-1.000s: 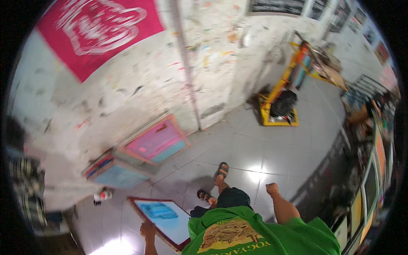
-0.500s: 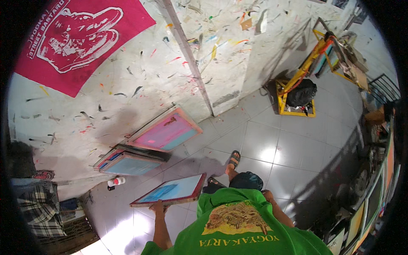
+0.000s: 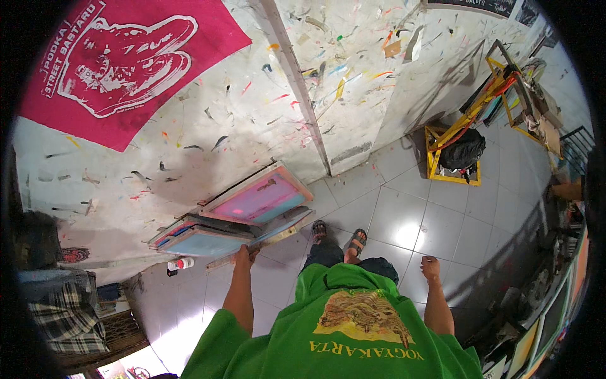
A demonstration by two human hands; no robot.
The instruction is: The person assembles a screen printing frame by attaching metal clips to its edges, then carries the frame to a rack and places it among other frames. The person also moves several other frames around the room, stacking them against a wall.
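My left hand (image 3: 245,254) grips the lower edge of a wooden-framed printing screen (image 3: 285,234). The screen is tipped up, so I see it nearly edge-on. It is close to a framed screen with a pink and light-blue mesh (image 3: 255,197) leaning on the wall, and to several stacked screens with a light-blue front one (image 3: 205,242). Whether the held screen touches them I cannot tell. Out to my right side, over the tiled floor, my right hand (image 3: 430,268) hangs with its fingers curled in and nothing visible in them.
A red-and-white bottle (image 3: 181,263) stands on the floor beside the stacked screens. Against the far wall is a yellow metal stand (image 3: 454,180) with a black bag (image 3: 463,151) in its base. A rack of panels (image 3: 558,309) lines the right side. Checked cloth (image 3: 66,312) hangs at left.
My left hand has carried the screen forward toward the leaning screens and tipped it more upright. My right hand has swung out from beside my body. My feet have shifted.
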